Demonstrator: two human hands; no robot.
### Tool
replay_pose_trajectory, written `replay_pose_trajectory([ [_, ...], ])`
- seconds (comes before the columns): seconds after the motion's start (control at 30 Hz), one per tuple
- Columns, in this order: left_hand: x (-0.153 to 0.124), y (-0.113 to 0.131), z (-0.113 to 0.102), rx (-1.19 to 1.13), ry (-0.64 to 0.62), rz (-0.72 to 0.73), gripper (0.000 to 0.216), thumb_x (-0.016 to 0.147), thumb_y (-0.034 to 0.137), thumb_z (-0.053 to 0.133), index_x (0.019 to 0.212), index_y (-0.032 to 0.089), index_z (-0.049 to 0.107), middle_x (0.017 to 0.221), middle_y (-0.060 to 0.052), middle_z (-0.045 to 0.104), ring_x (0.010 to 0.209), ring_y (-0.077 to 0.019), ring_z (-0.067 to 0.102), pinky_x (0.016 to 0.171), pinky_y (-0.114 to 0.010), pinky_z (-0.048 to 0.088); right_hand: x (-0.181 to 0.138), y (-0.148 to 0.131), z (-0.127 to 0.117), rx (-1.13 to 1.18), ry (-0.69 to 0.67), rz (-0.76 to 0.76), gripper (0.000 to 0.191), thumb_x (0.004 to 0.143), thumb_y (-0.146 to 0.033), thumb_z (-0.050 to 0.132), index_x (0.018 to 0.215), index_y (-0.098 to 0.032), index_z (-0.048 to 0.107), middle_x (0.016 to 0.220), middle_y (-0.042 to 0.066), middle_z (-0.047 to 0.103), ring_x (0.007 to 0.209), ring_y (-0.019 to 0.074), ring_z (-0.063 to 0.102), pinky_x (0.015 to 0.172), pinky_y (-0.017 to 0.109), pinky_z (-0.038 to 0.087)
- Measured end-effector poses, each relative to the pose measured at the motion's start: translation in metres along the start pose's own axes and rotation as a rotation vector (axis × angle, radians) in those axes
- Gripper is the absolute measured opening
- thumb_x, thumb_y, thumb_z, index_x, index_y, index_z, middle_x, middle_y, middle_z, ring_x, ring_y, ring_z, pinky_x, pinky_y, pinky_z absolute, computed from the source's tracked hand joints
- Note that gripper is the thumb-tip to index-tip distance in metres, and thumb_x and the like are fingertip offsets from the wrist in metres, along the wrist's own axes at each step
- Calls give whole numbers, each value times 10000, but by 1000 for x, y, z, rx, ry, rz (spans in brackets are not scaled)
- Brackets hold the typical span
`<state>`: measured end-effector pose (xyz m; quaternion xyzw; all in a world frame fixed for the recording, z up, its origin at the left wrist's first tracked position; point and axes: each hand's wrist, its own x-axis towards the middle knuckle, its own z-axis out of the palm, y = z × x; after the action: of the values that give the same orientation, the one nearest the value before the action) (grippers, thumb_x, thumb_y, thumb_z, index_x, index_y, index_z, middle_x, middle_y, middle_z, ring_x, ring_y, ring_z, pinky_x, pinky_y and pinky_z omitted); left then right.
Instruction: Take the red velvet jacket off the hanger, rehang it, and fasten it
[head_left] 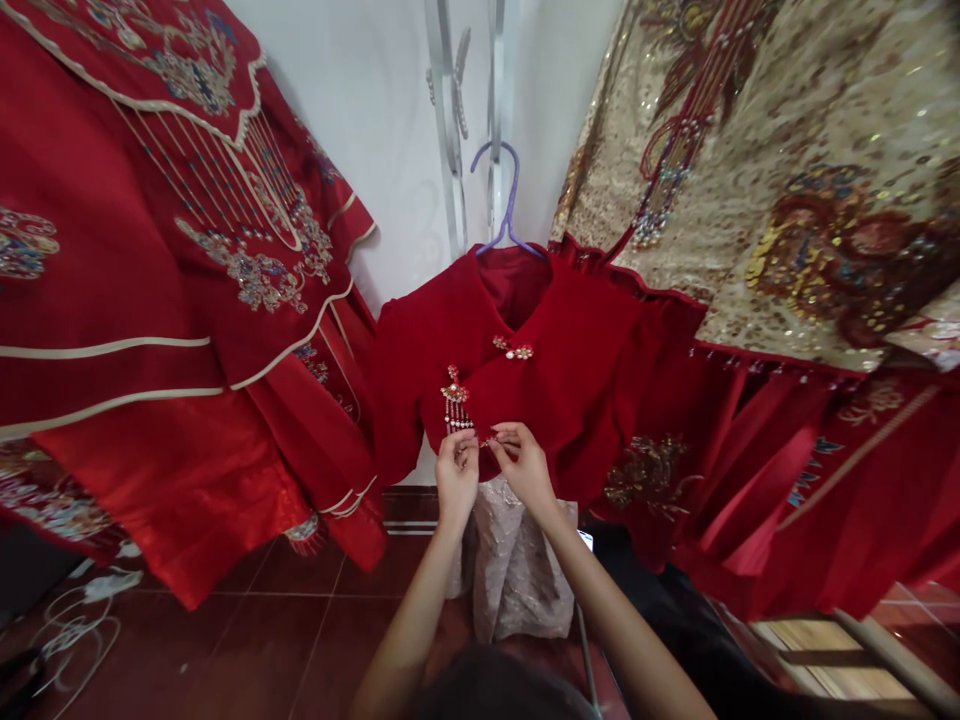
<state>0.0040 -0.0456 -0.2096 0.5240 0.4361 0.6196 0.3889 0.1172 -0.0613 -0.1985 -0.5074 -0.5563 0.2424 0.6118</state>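
Observation:
A small red velvet jacket (570, 370) hangs on a purple hanger (506, 190) in front of me. A beaded tassel ornament (455, 400) dangles on its front flap, and a pearl frog button (514, 350) sits higher up. My left hand (457, 470) pinches the jacket's front just under the tassel, fingers closed. Beside it, my right hand (521, 460) pinches the flap edge at a small fastening, fingers closed too. The two hands nearly touch. What exactly lies between the fingertips is too small to make out.
A red embroidered robe (165, 330) hangs at the left. A gold sequined robe (780, 170) with red skirts hangs at the right. A metal rack pole (450, 120) stands against the white wall. A silvery garment (517, 570) hangs below the jacket. Cables (75, 620) lie on the red tiled floor.

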Motion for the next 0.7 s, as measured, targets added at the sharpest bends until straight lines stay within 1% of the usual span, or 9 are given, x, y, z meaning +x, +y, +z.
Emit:
replay_pose_trajectory([
  [0.13, 2, 7, -6, -51, -28, -47, 192, 788, 273, 653, 953, 176, 644, 933, -68, 688, 870, -174, 671, 861, -337, 535, 2, -5, 0, -30, -7, 4, 181, 812, -321, 639, 936, -191, 663, 912, 61, 642, 811, 166, 659, 785, 332, 596],
  [0.23, 2, 6, -8, -89, -44, -87, 204, 766, 292, 683, 923, 170, 641, 865, -56, 694, 818, -169, 674, 835, -334, 540, 3, -7, -4, -44, -33, 23, 178, 817, -327, 642, 900, -183, 705, 908, 68, 660, 784, 167, 672, 785, 331, 590],
  [0.33, 3, 3, -8, -104, -59, -87, 199, 753, 302, 695, 878, 158, 635, 835, -53, 690, 778, -160, 672, 804, -320, 541, 2, -7, -12, -21, -51, 61, 197, 805, -340, 662, 903, -181, 726, 913, 71, 679, 799, 174, 685, 786, 325, 587],
  [0.47, 4, 4, -7, -133, -55, -73, 199, 710, 241, 692, 876, 148, 635, 782, -42, 690, 742, -145, 668, 761, -283, 536, 0, -9, -24, 53, -76, 133, 243, 770, -368, 707, 922, -180, 732, 938, 76, 713, 824, 184, 697, 814, 329, 579],
  [0.53, 5, 5, -7, -143, -47, -65, 178, 693, 214, 683, 851, 150, 634, 774, -36, 690, 739, -138, 666, 742, -261, 532, -1, -12, -27, 128, -116, 165, 261, 750, -379, 729, 921, -180, 731, 923, 72, 727, 833, 188, 702, 828, 331, 574],
  [0.63, 6, 7, -6, -167, -65, -85, 146, 681, 225, 682, 802, 153, 642, 768, -27, 690, 732, -138, 666, 724, -253, 536, 2, -19, -24, 171, -157, 160, 258, 742, -367, 734, 920, -180, 732, 894, 65, 727, 822, 184, 703, 816, 323, 575],
  [0.7, 7, 7, -6, -197, -66, -152, 169, 671, 263, 701, 785, 150, 652, 744, -20, 689, 693, -142, 666, 713, -272, 550, 5, -22, -19, 124, -133, 123, 230, 752, -345, 718, 909, -178, 735, 906, 68, 713, 810, 178, 698, 795, 314, 579],
])
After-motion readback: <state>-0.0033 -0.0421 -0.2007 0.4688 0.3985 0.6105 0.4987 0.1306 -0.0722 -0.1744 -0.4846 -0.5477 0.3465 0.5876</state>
